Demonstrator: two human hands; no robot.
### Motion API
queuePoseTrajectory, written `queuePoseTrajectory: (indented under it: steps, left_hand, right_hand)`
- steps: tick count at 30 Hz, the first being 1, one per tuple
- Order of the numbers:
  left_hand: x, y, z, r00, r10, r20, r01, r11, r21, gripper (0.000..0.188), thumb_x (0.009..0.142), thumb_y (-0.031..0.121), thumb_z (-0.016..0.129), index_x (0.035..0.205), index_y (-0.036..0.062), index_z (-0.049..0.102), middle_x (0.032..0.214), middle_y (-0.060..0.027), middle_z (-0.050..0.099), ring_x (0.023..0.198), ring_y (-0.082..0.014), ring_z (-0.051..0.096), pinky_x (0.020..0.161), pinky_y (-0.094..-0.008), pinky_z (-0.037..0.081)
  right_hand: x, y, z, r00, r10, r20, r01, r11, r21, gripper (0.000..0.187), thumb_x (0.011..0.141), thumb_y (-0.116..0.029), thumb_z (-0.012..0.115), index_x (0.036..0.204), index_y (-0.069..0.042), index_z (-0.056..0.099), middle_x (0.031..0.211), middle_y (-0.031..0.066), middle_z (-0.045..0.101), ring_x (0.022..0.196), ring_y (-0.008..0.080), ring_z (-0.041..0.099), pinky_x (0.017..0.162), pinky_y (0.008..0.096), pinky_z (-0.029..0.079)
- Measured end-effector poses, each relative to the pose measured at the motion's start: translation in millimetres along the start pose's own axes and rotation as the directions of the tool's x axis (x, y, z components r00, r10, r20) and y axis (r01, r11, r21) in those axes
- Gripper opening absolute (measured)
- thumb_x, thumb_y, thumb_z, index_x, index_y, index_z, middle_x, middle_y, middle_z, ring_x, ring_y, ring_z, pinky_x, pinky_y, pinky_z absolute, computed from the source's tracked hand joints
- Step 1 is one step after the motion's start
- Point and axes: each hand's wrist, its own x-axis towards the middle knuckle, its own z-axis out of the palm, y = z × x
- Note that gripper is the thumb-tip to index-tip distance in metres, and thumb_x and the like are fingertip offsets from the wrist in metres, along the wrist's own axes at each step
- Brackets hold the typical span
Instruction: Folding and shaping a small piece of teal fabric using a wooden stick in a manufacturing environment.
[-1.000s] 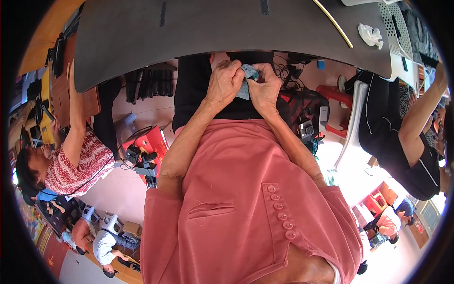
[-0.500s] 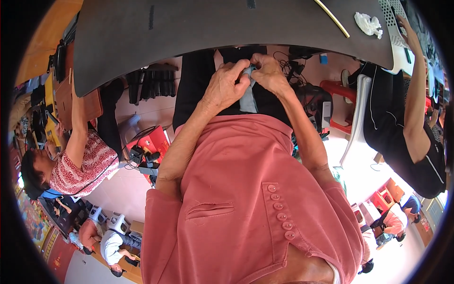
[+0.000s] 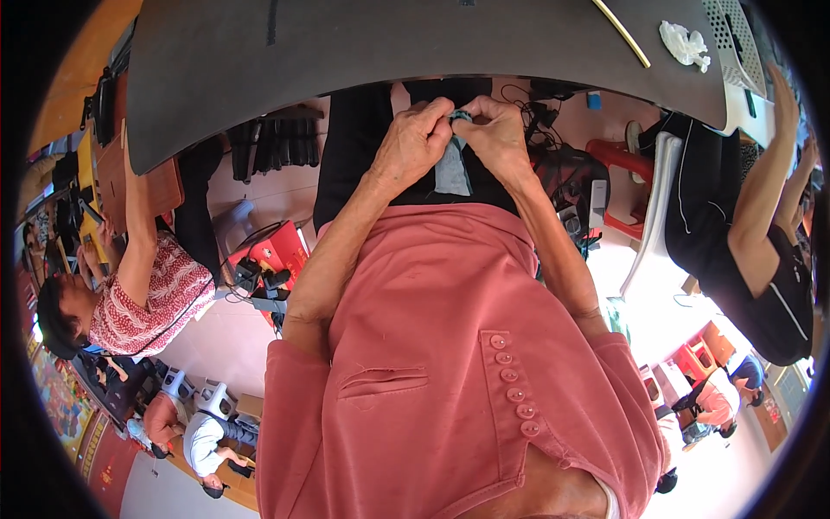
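- Both hands pinch one small grey-blue piece of cloth (image 3: 452, 164): the left hand (image 3: 415, 143) and the right hand (image 3: 494, 134) have their fingertips closed together on its top edge, knuckles nearly touching.
- That cloth hangs down from the pinch, just in front of the near edge of the dark grey table (image 3: 389, 43), over the person's black-clad lap and above the pink shirt (image 3: 450, 346).
- On the table's far right corner lie a thin yellow rod (image 3: 621, 33) and a crumpled white wad (image 3: 683, 43) (paper or plastic, I cannot tell), with a white perforated panel (image 3: 731, 39) just beside them.
- Below the table's edge, the pale floor carries a red box (image 3: 275, 253) with dark gear and cables near it.
- A person in a red patterned shirt (image 3: 156, 298) sits at the left, arm raised to a brown wooden desk (image 3: 117, 173).
- Another person in black (image 3: 735, 233) sits at the right on a white chair (image 3: 653, 225), arm lifted to the table's corner.
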Motion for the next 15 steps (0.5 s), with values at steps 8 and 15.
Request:
queuePoseTrajectory:
  steps: [8,15]
  left_hand:
    - [-1,-1,-4,1.0,-0.014,0.007,0.014,1.0,0.025,0.015,0.081,0.001,0.052,0.095,0.0036,0.054,0.075,-0.0173,0.056,0.07,-0.0352,0.056,0.063,-0.041,0.045]
    - [-1,-7,-11,0.998,-0.05,0.023,0.05,0.999,-0.009,0.018,0.081,0.0,0.051,0.099,0.0032,0.054,0.073,-0.0174,0.055,0.068,-0.034,0.057,0.061,-0.0398,0.045]
  right_hand:
    - [1,6,9,0.997,-0.074,-0.031,0.078,0.985,0.153,0.014,0.068,0.0,0.065,0.082,-0.001,0.063,0.063,-0.0012,0.058,0.055,0.0053,0.047,0.05,0.0225,0.04]
    - [0,8,7,0.975,0.081,0.209,-0.209,0.658,0.724,0.024,0.077,0.007,0.062,0.097,-0.005,0.061,0.078,-0.0021,0.059,0.053,0.002,0.042,0.044,0.0175,0.031]
